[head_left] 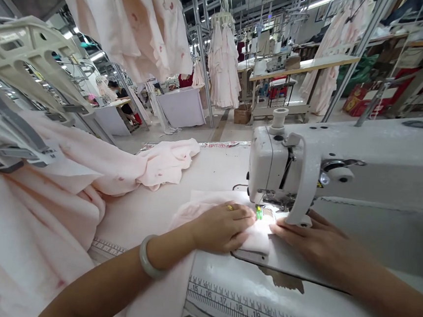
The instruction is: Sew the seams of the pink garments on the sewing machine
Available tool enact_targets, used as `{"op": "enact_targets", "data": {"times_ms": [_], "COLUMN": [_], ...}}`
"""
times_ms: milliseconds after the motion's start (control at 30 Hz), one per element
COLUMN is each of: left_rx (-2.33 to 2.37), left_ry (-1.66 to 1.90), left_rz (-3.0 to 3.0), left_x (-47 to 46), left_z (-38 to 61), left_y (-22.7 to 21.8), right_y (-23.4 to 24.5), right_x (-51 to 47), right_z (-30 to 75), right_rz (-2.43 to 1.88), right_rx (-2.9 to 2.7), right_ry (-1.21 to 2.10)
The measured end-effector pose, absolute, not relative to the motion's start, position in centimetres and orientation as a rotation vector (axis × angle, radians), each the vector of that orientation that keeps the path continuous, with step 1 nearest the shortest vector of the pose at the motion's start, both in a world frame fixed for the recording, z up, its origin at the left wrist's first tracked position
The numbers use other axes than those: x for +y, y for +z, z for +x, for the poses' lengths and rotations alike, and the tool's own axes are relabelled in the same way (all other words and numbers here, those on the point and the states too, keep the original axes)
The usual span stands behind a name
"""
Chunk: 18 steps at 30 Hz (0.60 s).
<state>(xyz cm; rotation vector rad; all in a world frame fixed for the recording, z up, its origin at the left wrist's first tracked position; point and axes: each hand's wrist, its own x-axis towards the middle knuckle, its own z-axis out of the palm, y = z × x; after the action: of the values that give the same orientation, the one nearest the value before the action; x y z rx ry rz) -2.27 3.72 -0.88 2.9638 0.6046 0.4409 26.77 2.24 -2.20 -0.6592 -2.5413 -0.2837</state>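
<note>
Pale pink fabric [258,239] lies under the needle area of a white sewing machine [270,159], lit by its lamp. My left hand [220,227], with a ring and a bangle, rests on this fabric just left of the needle, fingers laid forward and thumb a little apart. From the right, my right hand [318,242] reaches in with its fingertips together at the fabric's edge. The machine's curved white guard [303,186] hides part of those fingers. A small green piece [259,212] shows beside the presser foot.
More pink fabric [121,170] is heaped at the left, under a pale clamp-like hanger [31,54]. Pink garments [135,18] hang overhead. A printed ruler [250,312] runs along the table's front edge. Other worktables [301,67] stand behind.
</note>
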Motion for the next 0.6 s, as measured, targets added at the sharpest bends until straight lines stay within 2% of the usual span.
{"op": "enact_targets", "data": {"times_ms": [367,600], "left_rx": [0.684,0.517], "left_ry": [0.376,0.336], "left_rz": [3.073,3.178], "left_x": [3.4,3.0], "left_z": [-2.1,-1.8], "left_y": [-0.4,-0.3], "right_y": [-1.8,-1.4], "right_x": [2.4,1.1], "right_z": [26.7,26.1], "right_rz": [-0.636,-0.608], "right_rx": [-2.523,-2.503], "right_ry": [-0.267,-0.209]}}
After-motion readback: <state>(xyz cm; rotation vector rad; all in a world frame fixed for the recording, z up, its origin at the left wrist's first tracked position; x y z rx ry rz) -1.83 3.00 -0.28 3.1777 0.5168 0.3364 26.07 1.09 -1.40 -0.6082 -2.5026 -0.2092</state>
